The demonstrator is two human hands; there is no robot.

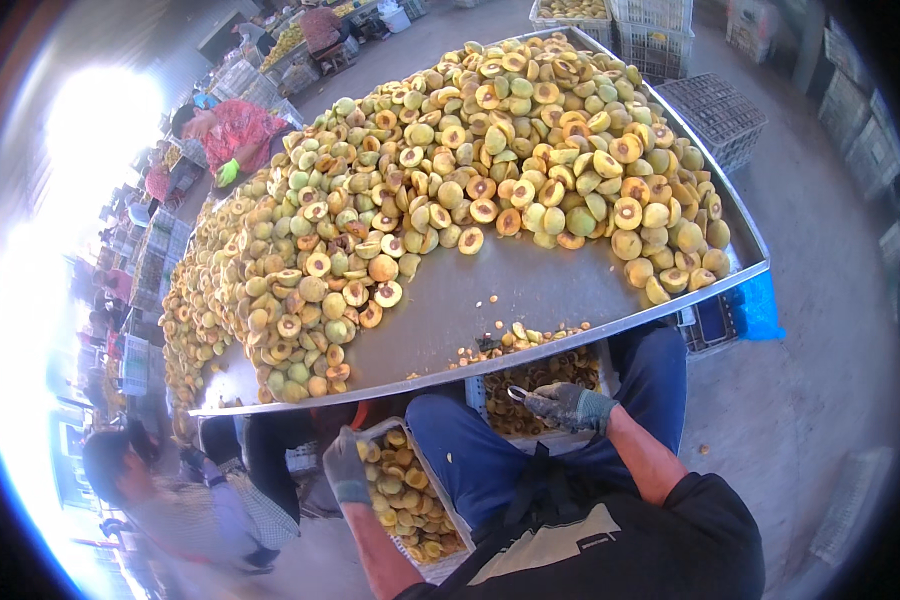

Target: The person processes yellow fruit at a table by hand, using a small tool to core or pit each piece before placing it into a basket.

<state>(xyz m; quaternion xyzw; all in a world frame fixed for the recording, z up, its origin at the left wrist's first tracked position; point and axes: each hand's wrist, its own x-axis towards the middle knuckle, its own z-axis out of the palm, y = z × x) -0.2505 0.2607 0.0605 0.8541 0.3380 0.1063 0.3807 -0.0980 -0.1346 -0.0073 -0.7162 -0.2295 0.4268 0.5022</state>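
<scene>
My right hand (570,405), in a grey knit glove, is closed around a small metal pitting tool with a looped end (517,393). It hovers over a crate of fruit scraps (545,380) between my knees. My left hand (345,466), also gloved, is at the left edge of a white crate (460,524) of peach halves (405,490). Its fingers look curled together, and whatever they may hold is hidden. Ahead, a large heap of halved yellow-green peaches (450,160) covers much of a metal table (460,310). Loose pits and scraps (520,338) lie near its front edge.
A raised metal rim (590,335) borders the table. At my left sits a co-worker (190,500); another person in red with a green glove (238,140) is across the heap. Plastic crates (715,110) stand behind on the right, and a blue bag (757,305) hangs by the table corner.
</scene>
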